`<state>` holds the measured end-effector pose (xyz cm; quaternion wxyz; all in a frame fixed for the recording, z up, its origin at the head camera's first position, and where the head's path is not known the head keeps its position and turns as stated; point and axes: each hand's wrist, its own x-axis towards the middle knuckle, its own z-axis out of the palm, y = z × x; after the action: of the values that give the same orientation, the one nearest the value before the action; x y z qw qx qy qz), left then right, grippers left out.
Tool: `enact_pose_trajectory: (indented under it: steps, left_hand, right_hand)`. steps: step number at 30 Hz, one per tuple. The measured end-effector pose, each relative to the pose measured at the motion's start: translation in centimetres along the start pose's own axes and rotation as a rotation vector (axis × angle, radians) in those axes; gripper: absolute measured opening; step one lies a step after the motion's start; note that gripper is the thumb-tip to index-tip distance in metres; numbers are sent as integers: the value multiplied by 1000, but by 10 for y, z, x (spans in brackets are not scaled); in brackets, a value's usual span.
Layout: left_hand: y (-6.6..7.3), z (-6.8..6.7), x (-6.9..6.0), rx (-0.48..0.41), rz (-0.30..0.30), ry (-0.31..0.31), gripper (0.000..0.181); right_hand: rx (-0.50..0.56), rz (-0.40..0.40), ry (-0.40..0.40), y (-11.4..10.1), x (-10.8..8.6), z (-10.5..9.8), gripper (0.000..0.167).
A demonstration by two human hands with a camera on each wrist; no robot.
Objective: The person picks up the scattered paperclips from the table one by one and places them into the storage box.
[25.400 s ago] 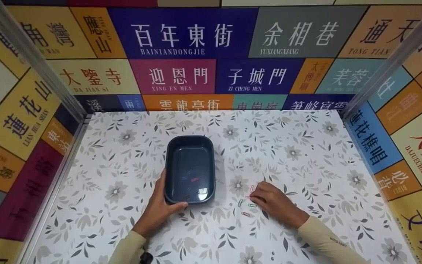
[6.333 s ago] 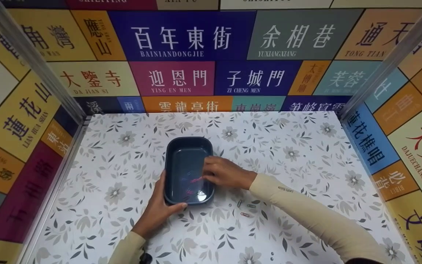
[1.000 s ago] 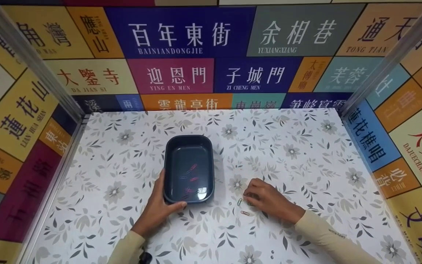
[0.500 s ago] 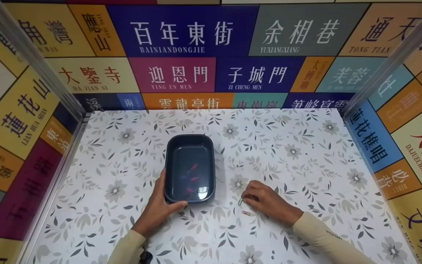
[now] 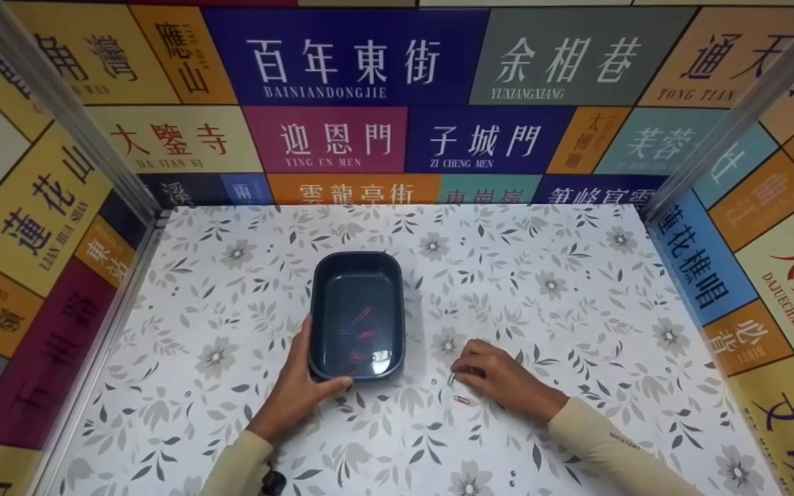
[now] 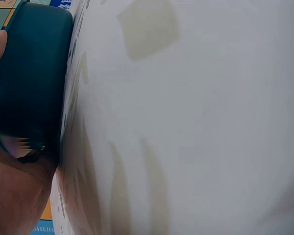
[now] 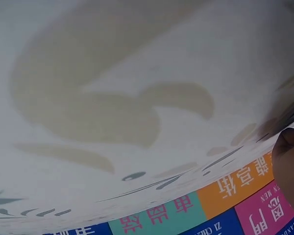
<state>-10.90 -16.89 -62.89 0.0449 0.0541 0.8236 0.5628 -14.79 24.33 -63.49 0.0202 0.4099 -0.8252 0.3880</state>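
Green paperclip [image 5: 451,379] at right hand [image 5: 504,380] | table [image 5: 428,310] between | left hand [image 5: 295,396]: tray edge [image 5: 398,310]

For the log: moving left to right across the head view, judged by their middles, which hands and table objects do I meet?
Left hand, dark blue tray, green paper clip, red paper clip, right hand.

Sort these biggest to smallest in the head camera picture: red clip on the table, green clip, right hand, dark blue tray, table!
1. Table
2. Dark blue tray
3. Right hand
4. Red clip and green clip: can't rank these; the hand may hide part of the green one.
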Motion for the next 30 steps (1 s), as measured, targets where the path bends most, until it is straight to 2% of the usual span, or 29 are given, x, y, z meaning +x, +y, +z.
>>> enact_pose_trajectory:
  steps: [8, 17, 23, 30]
  left_hand:
    - [-1, -1, -1, 0, -11, -2, 137]
    - [-1, 0, 1, -6, 12, -2, 137]
    - [-2, 0, 0, -6, 14, -2, 134]
    - [-2, 1, 0, -10, 36, 4, 133]
  right_hand:
    - [4, 9, -9, 5, -3, 2, 15]
    - [-10, -88, 34, 7, -4, 4, 16]
    - [3, -82, 28, 5, -3, 3, 14]
    - [-57, -87, 17, 5, -2, 4, 10]
